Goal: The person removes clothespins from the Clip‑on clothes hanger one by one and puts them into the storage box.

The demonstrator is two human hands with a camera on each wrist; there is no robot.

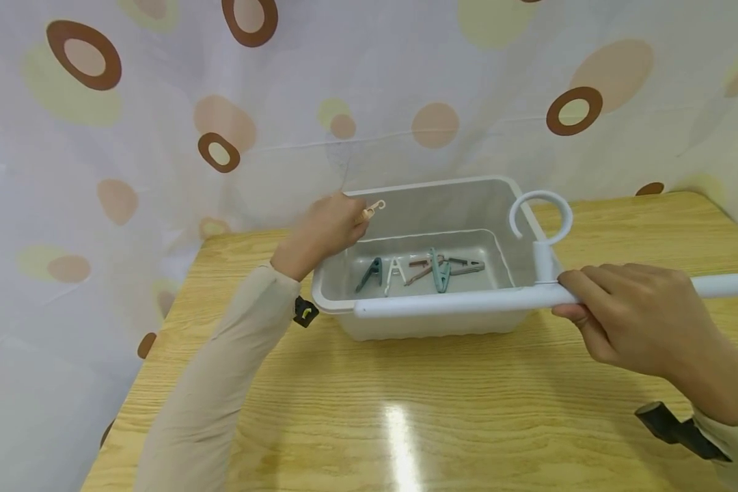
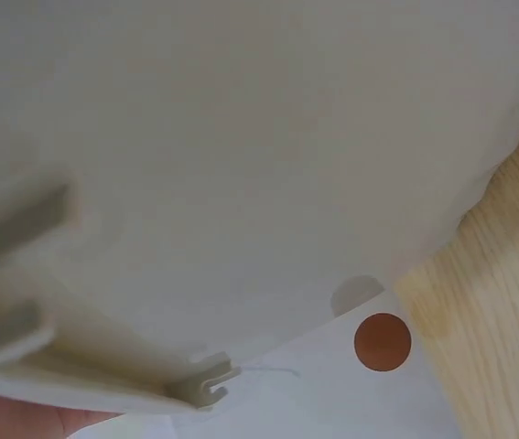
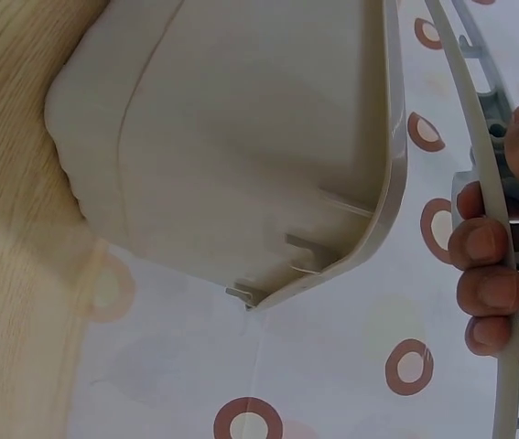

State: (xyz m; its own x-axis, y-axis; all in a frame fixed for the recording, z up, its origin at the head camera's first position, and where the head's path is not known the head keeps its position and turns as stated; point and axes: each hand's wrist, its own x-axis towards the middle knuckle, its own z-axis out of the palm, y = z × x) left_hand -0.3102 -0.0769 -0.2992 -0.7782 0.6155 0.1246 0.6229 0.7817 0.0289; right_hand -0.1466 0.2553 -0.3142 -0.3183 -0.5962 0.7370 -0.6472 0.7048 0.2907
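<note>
Over the left rear corner of a pale grey plastic bin [image 1: 418,323], my left hand [image 1: 329,229] pinches a small beige clothespin [image 1: 376,208] with a hooked end. My right hand [image 1: 639,314] grips a white plastic clothes hanger [image 1: 455,303] by its long bar, which crosses in front of the bin's near rim. The hanger's round hook [image 1: 568,217] stands up over the right side of the bin. In the right wrist view curled fingers [image 3: 488,288] wrap the ribbed underside of the hanger. Only a sliver of my left hand [image 2: 21,416] shows in its wrist view, behind the rim.
Several clothespins lie on the bin's floor, among them a dark teal one [image 1: 370,273], a white one [image 1: 395,273] and a light teal one [image 1: 439,273]. The bin stands on a wooden table [image 1: 320,410], with a patterned curtain [image 1: 381,82] behind it.
</note>
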